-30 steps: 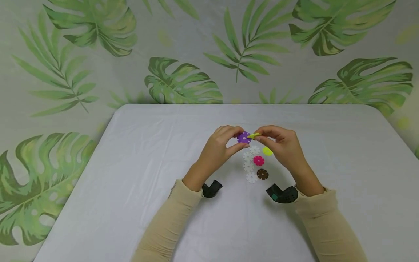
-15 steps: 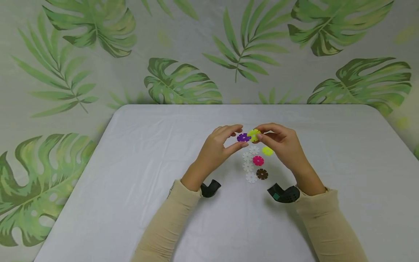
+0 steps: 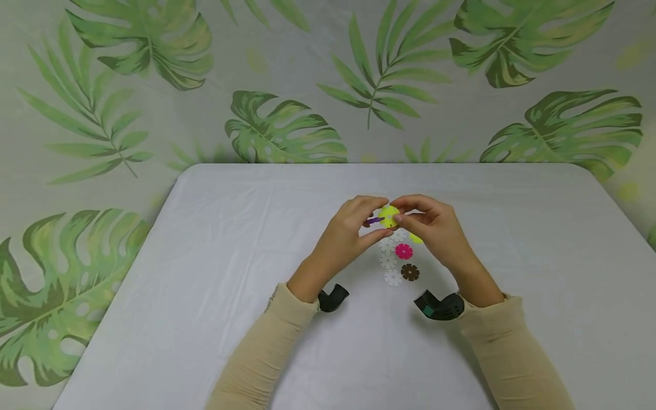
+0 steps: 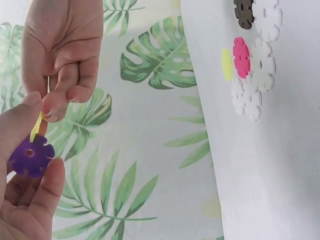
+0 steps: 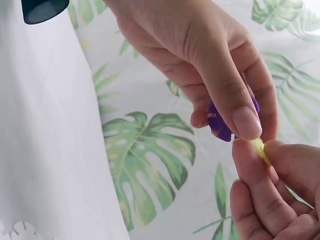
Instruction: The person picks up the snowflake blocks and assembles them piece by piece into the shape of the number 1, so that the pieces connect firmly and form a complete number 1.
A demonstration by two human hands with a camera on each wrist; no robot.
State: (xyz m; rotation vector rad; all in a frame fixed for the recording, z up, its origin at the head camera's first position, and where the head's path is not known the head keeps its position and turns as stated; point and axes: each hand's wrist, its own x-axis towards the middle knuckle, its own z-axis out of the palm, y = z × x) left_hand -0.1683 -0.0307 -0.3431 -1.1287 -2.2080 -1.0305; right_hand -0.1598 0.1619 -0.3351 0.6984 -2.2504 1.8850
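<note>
Raised above the white table, my right hand (image 3: 435, 228) pinches a yellow notched plastic disc (image 3: 388, 216) between thumb and fingers. A matching purple notched disc (image 4: 32, 157) is joined to it edge-on at a slot, roughly crosswise. My left hand (image 3: 340, 233) curls round the purple disc, which in the head view shows only as a thin edge. The left thumb lies close to the yellow disc's lower rim. In the right wrist view the left thumb partly hides the purple disc (image 5: 219, 125).
Below the hands lie several white discs (image 3: 393, 277) in a column, with a pink disc (image 3: 404, 251), a brown disc (image 3: 410, 272) and a partly hidden second yellow disc (image 3: 416, 238) beside them. Black wrist devices (image 3: 439, 306) hang under both cuffs. A leaf-print backdrop (image 3: 287, 128) stands behind the table (image 3: 205, 256).
The yellow disc turned from edge-on to face-on, while the purple disc tipped to edge-on. My right hand moved left, and my left fingers, loose half a second ago, now close round the purple disc.
</note>
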